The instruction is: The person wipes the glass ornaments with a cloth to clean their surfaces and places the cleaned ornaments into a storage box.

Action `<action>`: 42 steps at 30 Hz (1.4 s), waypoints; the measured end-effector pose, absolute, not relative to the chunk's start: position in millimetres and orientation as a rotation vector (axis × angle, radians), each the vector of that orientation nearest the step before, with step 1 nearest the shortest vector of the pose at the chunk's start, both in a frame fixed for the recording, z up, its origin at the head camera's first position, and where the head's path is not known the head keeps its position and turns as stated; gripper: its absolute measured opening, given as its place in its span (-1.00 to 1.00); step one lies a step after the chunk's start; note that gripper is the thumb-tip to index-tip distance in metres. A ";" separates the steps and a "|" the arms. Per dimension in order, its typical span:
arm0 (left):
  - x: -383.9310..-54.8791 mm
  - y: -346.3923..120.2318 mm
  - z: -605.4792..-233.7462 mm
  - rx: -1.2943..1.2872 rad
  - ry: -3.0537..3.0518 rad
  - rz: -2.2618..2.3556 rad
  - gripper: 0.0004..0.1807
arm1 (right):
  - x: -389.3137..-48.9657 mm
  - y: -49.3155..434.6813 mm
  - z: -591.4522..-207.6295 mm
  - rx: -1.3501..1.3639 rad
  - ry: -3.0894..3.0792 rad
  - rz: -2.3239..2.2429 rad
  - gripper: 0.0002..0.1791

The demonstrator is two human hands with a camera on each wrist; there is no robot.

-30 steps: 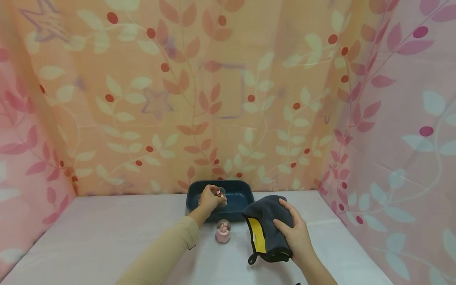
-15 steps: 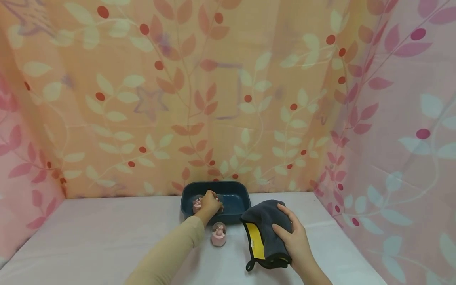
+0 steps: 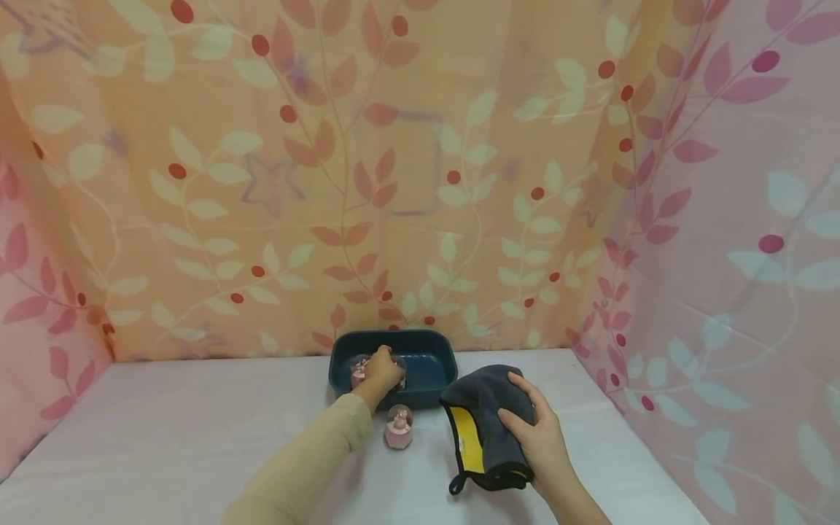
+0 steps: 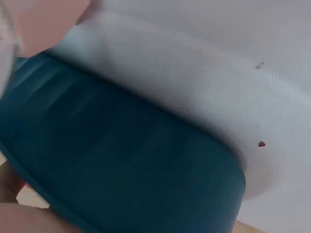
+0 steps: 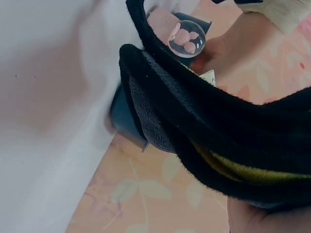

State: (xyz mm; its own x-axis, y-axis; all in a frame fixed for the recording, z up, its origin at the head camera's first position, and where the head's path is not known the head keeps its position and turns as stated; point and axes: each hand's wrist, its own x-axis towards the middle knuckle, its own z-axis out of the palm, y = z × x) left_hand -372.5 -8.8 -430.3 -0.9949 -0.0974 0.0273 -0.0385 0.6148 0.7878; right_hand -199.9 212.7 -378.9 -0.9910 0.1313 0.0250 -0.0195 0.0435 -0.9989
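My left hand (image 3: 383,373) reaches into the dark blue tray (image 3: 429,394), its fingers round a small snow globe (image 3: 399,370) that the hand mostly covers. To its left in the tray sits a pink snow globe (image 3: 357,371). Another pink snow globe (image 3: 398,429) stands upright on the table just in front of the tray; the right wrist view shows its clear dome (image 5: 187,39) with pink figures inside. My right hand (image 3: 547,448) grips a folded grey and yellow towel (image 3: 492,415) with black edging, held at the tray's right front.
A white cloth covers the table (image 3: 197,430). Behind it hangs an orange leaf-patterned curtain (image 3: 420,240), and a pink curtain (image 3: 741,292) closes the right side. The tray stands near the table's back edge.
My left hand has lowered the snow globe with a red figure into the tray and turned over it. The right hand still holds the towel in much the same place. The view has shifted slightly.
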 end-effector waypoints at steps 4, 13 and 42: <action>-363.0 -12.8 -420.1 0.080 -2.702 -1.359 -0.36 | -197.7 212.8 -377.1 -0.111 -2.188 2.086 -0.36; -332.6 -29.9 -408.8 0.097 -2.444 -1.705 -0.38 | -197.0 214.5 -371.2 -0.082 -2.150 2.076 -0.35; -253.0 -40.6 -435.5 0.055 -2.561 -1.908 -0.24 | -177.4 204.7 -365.5 -0.061 -2.085 2.171 -0.35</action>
State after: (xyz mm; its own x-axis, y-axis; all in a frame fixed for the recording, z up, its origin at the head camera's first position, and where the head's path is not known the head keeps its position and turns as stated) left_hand -253.0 -40.6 -435.5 -0.9980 0.0038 -0.0628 -0.0591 0.2863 0.9563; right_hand -177.4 204.7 -365.5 -0.9906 0.1220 0.0614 -0.0663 -0.0363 -0.9971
